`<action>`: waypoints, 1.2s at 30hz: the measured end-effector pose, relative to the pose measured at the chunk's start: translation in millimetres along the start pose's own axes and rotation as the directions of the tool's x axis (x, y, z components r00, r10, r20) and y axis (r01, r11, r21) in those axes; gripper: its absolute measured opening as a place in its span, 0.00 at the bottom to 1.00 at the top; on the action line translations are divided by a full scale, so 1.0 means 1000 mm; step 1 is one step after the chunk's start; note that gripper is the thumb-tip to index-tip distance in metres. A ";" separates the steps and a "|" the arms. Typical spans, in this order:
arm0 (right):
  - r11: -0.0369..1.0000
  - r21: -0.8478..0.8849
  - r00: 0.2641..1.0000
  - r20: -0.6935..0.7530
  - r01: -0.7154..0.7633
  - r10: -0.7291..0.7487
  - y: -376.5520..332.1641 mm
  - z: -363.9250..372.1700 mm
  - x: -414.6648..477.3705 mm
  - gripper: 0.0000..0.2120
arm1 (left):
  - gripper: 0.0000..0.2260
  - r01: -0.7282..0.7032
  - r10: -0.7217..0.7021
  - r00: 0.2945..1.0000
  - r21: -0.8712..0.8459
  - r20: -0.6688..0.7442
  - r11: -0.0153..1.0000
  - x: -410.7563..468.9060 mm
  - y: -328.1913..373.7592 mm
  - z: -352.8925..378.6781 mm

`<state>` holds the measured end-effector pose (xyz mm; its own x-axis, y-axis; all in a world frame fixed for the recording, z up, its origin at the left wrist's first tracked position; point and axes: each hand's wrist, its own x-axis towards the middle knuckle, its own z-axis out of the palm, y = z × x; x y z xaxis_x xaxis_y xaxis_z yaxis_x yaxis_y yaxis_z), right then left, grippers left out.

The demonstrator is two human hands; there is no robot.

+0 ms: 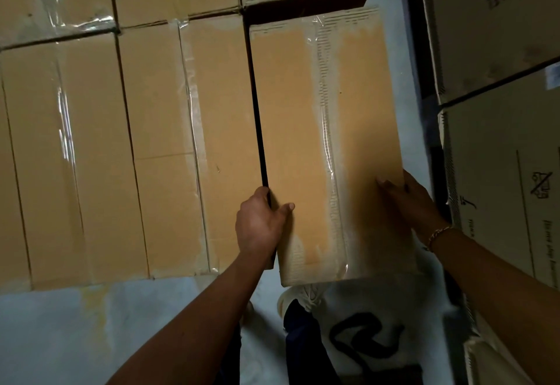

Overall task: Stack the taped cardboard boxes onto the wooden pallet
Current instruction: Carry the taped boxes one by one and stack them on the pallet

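the left hand grips the left edge of a long taped cardboard box near its close end, thumb lying on the top face and fingers curled down into the dark gap beside it. the right hand clamps the opposite edge of the same box, thumb on top and fingers wrapped over the side, so the two hands are apart with the box held between them. the box lies lengthwise, pointing away from the person, at the right end of a layer of stacked boxes. a narrow dark slit separates it from the neighbouring box, and another dark gap shows at its far end. whether it rests on something or is held up cannot be told. a strip of clear tape runs down the middle of its top.

a bracelet sits on the right wrist. printed cartons are piled along the right side, well apart from the held box across a pale floor. a light shoe shows just below the box's near end.
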<state>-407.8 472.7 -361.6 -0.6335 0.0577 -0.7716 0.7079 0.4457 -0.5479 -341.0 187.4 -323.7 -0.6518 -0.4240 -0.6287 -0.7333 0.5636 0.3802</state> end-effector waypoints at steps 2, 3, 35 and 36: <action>1.000 -0.004 1.000 0.009 -0.004 0.004 0.001 0.002 0.001 0.41 | 0.20 -0.021 0.022 0.999 0.036 -0.024 0.999 0.001 -0.003 0.001; 1.000 -0.006 1.000 0.005 -0.013 0.013 0.004 0.003 0.003 0.37 | 0.20 -0.029 0.031 0.999 0.048 -0.034 0.998 0.001 -0.003 0.002; 1.000 -0.003 1.000 -0.002 0.005 -0.005 -0.009 0.012 0.024 0.28 | 0.28 0.776 -0.477 0.628 -0.443 0.615 0.450 -0.086 -0.096 0.051; 1.000 0.001 1.000 -0.006 0.003 -0.003 -0.009 0.013 0.024 0.28 | 0.26 0.785 -0.428 0.618 -0.479 0.660 0.393 -0.082 -0.096 0.053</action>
<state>-425.7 458.9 -379.2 -0.6374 0.0618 -0.7680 0.7063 0.4452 -0.5504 -206.9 205.5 -345.0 0.0385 -0.0350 -0.9986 -0.8925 -0.4507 -0.0186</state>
